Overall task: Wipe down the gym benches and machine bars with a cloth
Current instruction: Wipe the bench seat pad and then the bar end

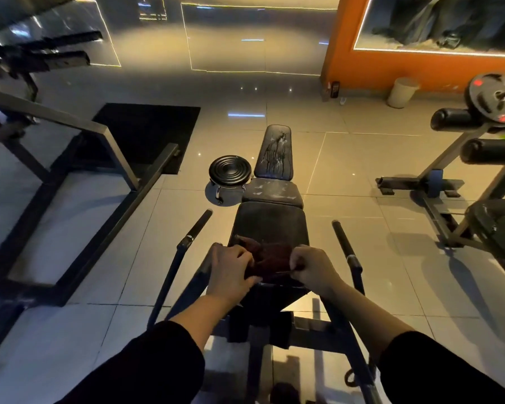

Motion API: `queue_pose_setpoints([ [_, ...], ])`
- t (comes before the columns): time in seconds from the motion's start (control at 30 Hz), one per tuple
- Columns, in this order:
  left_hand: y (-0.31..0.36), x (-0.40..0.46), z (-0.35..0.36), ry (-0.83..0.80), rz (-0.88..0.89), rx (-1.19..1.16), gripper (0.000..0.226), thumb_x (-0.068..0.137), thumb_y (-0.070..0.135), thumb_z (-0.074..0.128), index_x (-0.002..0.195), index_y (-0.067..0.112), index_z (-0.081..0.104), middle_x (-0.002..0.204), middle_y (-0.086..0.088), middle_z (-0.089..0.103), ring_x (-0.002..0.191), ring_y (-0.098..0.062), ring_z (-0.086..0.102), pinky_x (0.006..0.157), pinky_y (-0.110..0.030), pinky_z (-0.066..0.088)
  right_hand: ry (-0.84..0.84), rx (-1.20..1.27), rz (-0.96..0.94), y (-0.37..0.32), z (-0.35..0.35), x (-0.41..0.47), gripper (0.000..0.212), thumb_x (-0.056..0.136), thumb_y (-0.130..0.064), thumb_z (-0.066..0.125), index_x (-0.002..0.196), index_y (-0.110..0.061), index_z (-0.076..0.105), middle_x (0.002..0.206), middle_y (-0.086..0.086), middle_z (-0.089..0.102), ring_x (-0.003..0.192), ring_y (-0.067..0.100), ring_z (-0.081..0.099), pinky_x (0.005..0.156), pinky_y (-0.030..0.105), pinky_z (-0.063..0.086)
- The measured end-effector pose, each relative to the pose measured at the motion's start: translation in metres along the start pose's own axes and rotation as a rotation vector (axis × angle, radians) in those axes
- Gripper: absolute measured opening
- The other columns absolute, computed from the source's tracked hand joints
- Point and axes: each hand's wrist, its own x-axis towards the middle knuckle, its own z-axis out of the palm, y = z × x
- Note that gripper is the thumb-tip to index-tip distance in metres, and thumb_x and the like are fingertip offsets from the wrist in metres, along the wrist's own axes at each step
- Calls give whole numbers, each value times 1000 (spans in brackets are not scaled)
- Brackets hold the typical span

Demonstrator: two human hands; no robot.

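Both hands (271, 268) pinch a cloth (270, 259) on the worn bench (270, 223); glossy tiled floor (347, 158).

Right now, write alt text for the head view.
Both hands, left hand and right hand, grip a dark cloth on a black padded bench, flanked by two machine bars; a round stool stands beyond.

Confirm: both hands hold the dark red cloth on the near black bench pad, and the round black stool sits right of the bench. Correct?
Not quite. The head view shows the round black stool left of the bench, not right. The rest holds: left hand and right hand both hold the dark red cloth on the near black bench pad.
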Motion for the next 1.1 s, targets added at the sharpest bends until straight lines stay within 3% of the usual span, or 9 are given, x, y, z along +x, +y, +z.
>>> queue_pose_setpoints([
  [0.1,-3,1,7,-14,-37,-55,37,87,58,56,103,26,63,123,7,53,124,-14,39,116,-54,14,-37,44,31,-4,2,3,12,81,-16,73,87,-23,65,84,-9,61,79,4,54,66,15,37],
  [0.23,1,1,11,-5,-40,-69,27,90,44,62,110,26,63,126,4,52,127,-18,38,116,-55,17,-71,-106,9,-7,9,10,39,83,-19,73,120,-22,60,100,-7,57,91,11,55,72,14,38],
  [0.33,4,1,13,37,-58,-109,14,94,30,59,105,24,66,124,2,54,128,-20,39,117,-56,10,-57,-154,19,-12,15,13,20,86,-19,70,106,-20,69,103,-7,52,96,13,54,79,21,40],
  [0.4,4,4,11,41,-54,-136,23,94,39,57,109,25,65,126,3,54,127,-18,41,117,-57,8,24,-38,15,-17,15,15,11,87,-12,68,95,-18,69,96,-8,54,90,11,54,78,19,40],
  [0.5,4,11,4,6,-51,-109,44,89,51,58,125,26,56,133,4,49,129,-17,40,117,-56,3,141,137,-19,-30,2,25,14,87,-5,65,94,-18,64,92,-6,64,89,12,60,84,30,50],
  [0.63,4,26,-13,90,-95,-72,27,95,22,56,121,24,60,130,2,53,129,-18,42,116,-57,1,250,236,16,-50,-19,45,23,86,-4,62,102,-20,62,96,-4,67,90,20,64,83,40,53],
  [0.87,15,73,-85,427,-89,-46,26,93,13,53,114,25,63,118,1,62,120,-20,51,117,-56,0,485,258,-76,-75,-54,69,21,86,6,59,96,-13,61,95,2,67,92,17,65,74,10,46],
  [1.0,18,89,-115,558,-18,-14,29,87,7,63,114,21,65,113,-2,65,113,-24,57,117,-59,5,622,292,-225,-94,-74,72,24,87,8,60,93,-15,58,92,-1,67,90,17,67,79,27,57],
  [1.1,21,82,-109,539,19,-11,30,85,10,70,112,22,65,110,-2,67,110,-27,61,116,-60,9,619,279,-213,-95,-77,58,32,87,4,64,90,-26,55,91,-9,65,92,14,66,80,30,57],
])
